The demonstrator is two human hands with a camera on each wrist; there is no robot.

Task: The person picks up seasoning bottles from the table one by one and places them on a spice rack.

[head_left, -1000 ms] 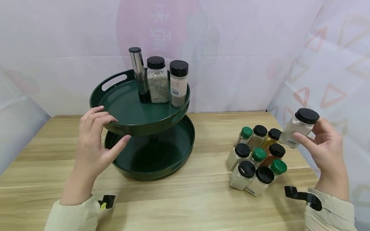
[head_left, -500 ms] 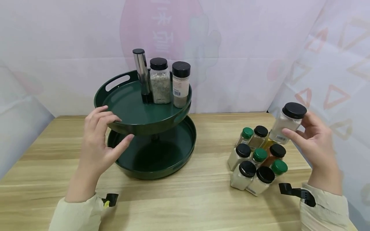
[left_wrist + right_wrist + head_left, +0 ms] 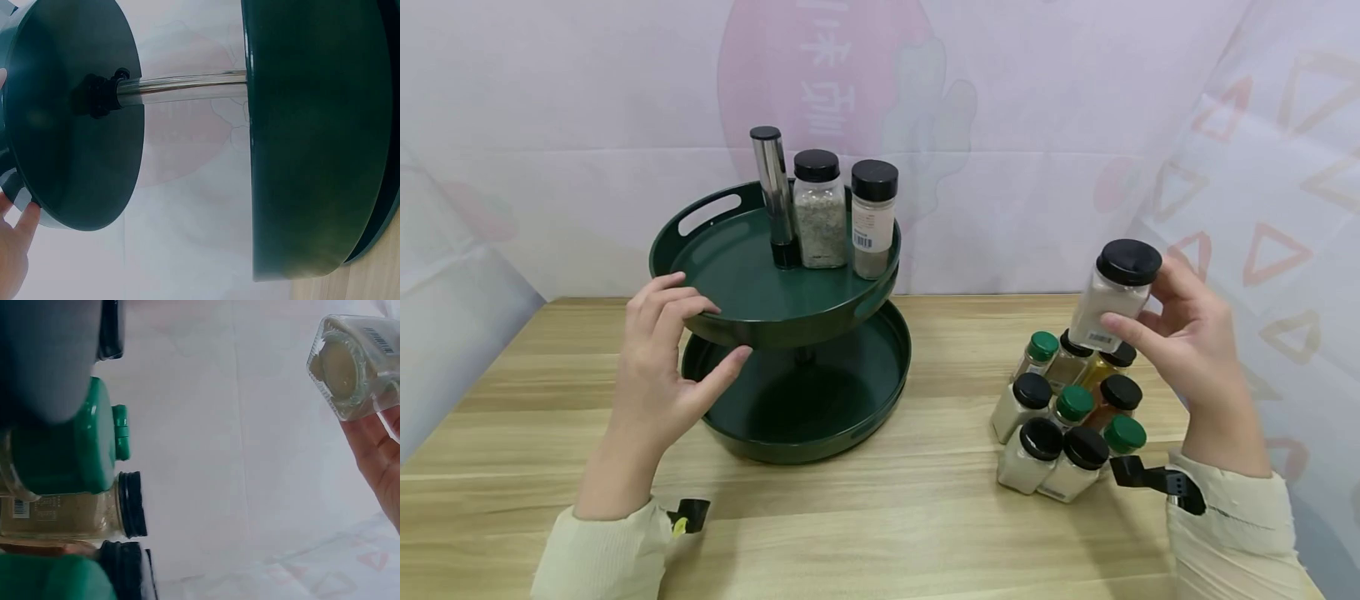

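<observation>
My left hand (image 3: 658, 362) holds the front left rim of a dark green two-tier round stand (image 3: 775, 333), fingers over the upper tray's edge and thumb below. In the left wrist view, fingertips (image 3: 26, 222) touch that tray (image 3: 81, 169). On the upper tray stand a steel grinder (image 3: 772, 183), a square jar of pale flakes (image 3: 822, 221) and a labelled spice jar (image 3: 872, 237). My right hand (image 3: 1198, 333) grips a square, black-lidded spice jar (image 3: 1105, 308) in the air, thumb across its side. The right wrist view shows the jar's base (image 3: 340, 369).
Several spice jars with black or green lids stand grouped on the wooden table (image 3: 940, 500) under my right hand, among them a green-lidded jar (image 3: 1073, 402). The stand's lower tray (image 3: 797, 454) rests on the table. A printed cloth (image 3: 1022, 125) hangs behind.
My right hand has carried the spice jar leftward and up, over the back of the jar group. My left hand stays at the upper tray's rim; the view has shifted slightly.
</observation>
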